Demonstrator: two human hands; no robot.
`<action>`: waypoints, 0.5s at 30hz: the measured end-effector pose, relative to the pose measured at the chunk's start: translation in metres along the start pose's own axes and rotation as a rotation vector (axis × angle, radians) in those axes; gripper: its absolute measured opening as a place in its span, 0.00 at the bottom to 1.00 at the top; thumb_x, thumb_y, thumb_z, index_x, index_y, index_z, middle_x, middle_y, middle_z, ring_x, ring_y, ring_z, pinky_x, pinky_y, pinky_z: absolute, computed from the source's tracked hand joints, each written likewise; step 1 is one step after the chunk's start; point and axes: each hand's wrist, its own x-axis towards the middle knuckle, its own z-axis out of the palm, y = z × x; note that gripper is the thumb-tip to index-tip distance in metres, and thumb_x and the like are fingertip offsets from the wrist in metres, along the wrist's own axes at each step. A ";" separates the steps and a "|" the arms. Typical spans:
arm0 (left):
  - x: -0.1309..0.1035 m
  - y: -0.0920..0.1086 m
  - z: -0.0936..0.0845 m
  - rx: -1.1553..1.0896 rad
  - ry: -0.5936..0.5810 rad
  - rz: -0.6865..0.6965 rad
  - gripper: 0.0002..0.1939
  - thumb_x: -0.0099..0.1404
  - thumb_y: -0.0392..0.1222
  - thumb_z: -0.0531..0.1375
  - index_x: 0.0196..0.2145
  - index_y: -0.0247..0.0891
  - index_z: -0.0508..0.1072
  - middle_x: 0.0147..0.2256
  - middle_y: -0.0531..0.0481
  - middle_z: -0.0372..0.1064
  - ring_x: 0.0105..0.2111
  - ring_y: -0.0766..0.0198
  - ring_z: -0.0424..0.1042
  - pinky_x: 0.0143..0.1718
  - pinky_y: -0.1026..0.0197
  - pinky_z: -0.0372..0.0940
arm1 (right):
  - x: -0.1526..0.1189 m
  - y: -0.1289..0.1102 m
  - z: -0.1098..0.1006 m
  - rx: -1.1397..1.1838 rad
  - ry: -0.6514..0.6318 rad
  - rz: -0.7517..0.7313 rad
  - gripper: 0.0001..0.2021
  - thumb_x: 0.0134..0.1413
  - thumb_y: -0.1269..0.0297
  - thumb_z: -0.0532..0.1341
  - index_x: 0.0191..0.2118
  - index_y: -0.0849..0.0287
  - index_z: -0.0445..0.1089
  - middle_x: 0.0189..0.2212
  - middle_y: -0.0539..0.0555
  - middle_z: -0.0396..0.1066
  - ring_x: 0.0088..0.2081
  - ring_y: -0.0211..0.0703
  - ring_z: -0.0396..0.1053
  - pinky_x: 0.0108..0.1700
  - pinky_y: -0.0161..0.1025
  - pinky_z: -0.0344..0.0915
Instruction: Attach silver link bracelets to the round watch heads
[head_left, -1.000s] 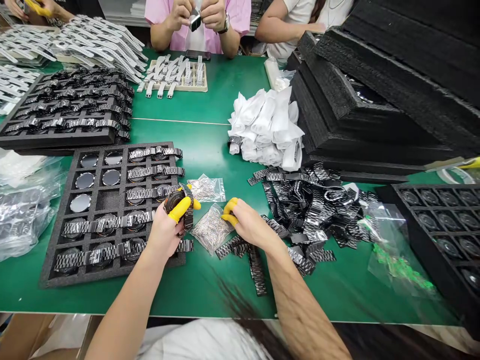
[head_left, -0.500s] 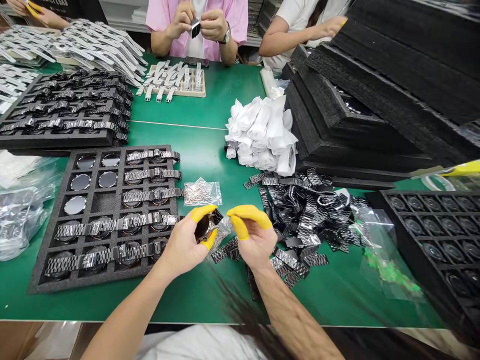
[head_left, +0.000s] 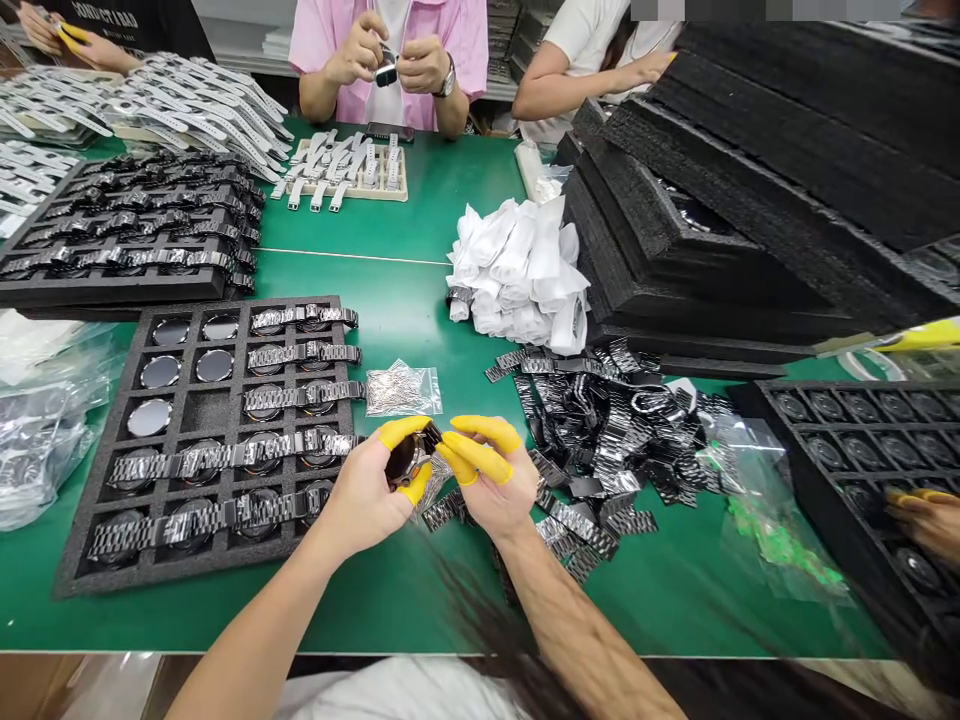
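Note:
My left hand [head_left: 364,495], its fingertips in yellow cots, grips a round dark-faced watch [head_left: 403,458] on edge. A short black piece stands at the watch's upper right edge, against my right fingertips. My right hand [head_left: 501,490], also in yellow cots, is pinched closed there; whatever is between its fingers is hidden. Just below lie a clear bag of thin metal pins [head_left: 435,480], partly covered by my hands, and black metal watch bands [head_left: 600,430]. Left of my hands, a grey foam tray [head_left: 206,410] holds watches, some with bands and some bare.
Another small bag of pins [head_left: 403,388] lies ahead of my hands. Beyond are white-wrapped bundles [head_left: 517,270] and stacked black foam trays [head_left: 697,270]. A co-worker's hand [head_left: 930,520] reaches into the right-hand tray [head_left: 806,470]. Opposite, a person in pink [head_left: 390,70] handles a watch.
My right fingertips have moved left and now meet the watch's edge. A co-worker's hand has come in over the right tray. The person opposite has turned their watch.

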 end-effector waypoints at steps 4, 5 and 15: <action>0.000 0.001 -0.005 -0.032 -0.039 0.031 0.24 0.66 0.36 0.65 0.60 0.42 0.75 0.57 0.42 0.77 0.53 0.52 0.78 0.58 0.50 0.71 | 0.010 -0.008 0.002 0.246 -0.122 0.232 0.09 0.62 0.54 0.71 0.44 0.48 0.77 0.47 0.57 0.75 0.38 0.46 0.73 0.39 0.46 0.74; 0.000 0.002 -0.006 -0.046 -0.050 0.040 0.24 0.66 0.36 0.66 0.59 0.42 0.76 0.55 0.42 0.78 0.53 0.52 0.78 0.58 0.50 0.71 | 0.012 -0.009 0.002 0.319 -0.174 0.327 0.14 0.61 0.49 0.72 0.46 0.49 0.75 0.48 0.57 0.75 0.39 0.47 0.73 0.38 0.45 0.75; 0.002 0.015 -0.013 -0.486 -0.138 -0.211 0.17 0.59 0.48 0.75 0.44 0.41 0.83 0.32 0.50 0.77 0.26 0.64 0.69 0.28 0.62 0.67 | 0.021 -0.006 -0.007 0.429 -0.357 0.392 0.21 0.57 0.37 0.70 0.35 0.51 0.75 0.56 0.59 0.74 0.55 0.55 0.73 0.58 0.57 0.70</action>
